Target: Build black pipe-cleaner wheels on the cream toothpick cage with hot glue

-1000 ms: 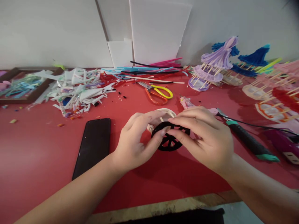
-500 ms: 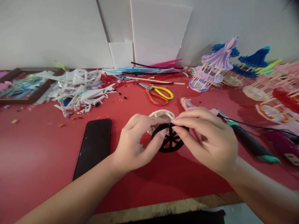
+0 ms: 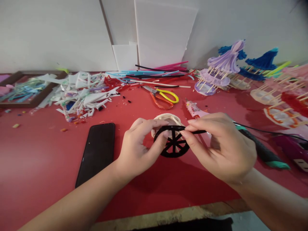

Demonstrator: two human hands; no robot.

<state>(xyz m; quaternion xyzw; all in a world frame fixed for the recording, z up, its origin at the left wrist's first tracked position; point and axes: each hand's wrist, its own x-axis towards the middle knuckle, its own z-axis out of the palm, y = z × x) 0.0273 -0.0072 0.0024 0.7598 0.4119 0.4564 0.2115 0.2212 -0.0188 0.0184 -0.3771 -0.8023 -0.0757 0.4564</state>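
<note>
A black spoked wheel (image 3: 173, 146) is held upright between my hands over the red table. My left hand (image 3: 141, 144) pinches its upper left rim between thumb and fingers. With thumb and fingertips, my right hand (image 3: 216, 146) grips a black strip (image 3: 199, 132) at the upper right of the rim; the strip's end sticks out to the right under the fingers. Just behind the wheel stands a cream ring-shaped piece (image 3: 166, 116), partly hidden by the wheel and my left fingers.
A phone (image 3: 96, 154) lies left. Scissors (image 3: 161, 97), coloured strips (image 3: 154, 74) and white scraps (image 3: 84, 91) are farther back. A pink glue gun (image 3: 193, 108), a green-black tool (image 3: 267, 152) and small tiered models (image 3: 222, 64) stand or lie right.
My right hand has moved a little to the right, away from my left hand, along the black strip. More of the strip and rim now shows between the hands.
</note>
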